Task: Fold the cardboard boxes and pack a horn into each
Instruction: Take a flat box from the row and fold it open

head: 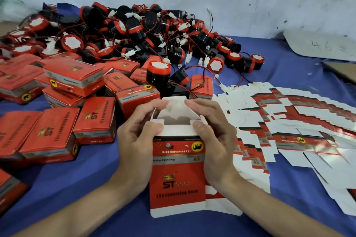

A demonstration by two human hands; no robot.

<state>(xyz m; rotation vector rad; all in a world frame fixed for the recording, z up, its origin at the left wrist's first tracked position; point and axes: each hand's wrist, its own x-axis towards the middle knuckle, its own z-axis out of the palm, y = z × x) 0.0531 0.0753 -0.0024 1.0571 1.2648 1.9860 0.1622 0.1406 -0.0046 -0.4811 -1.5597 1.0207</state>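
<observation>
Working one cardboard box (178,179) at dead centre over the blue cloth (96,188), printed face up, open far end pointing away; hard to say whether resting on the cloth or lifted clear. Gripping the left edge with the left hand (138,131), thumb pressed on the white tuck flap (177,131), fingers curled round the side. Gripping the right edge the same way with the right hand (213,131), thumb on that flap, fingertips reaching up to the far flaps (174,102). Both closed on the box, then, nothing else carried. Looks like thin printed card: featherweight, springy, glossy on the red face and so a touch slippery, quick to crease if squeezed mid-panel. Best taken along the folded corners and score lines, as here, turning flaps at their hinges rather than their tips. Probably squaring the tube and tucking one end shut; not yet ready for loading. Just beyond the box, a single horn (158,72), cap up, black body, red rim, with the heap of horns (134,31) behind. Looks like hard plastic, denser than the card, rigid enough for a firm grab round the barrel; worth minding the thin wires and white plugs, apt to snag on neighbours or catch under a flap. Off to the right, fanned flat blanks (289,113); off to the left, finished boxes (73,77).
</observation>
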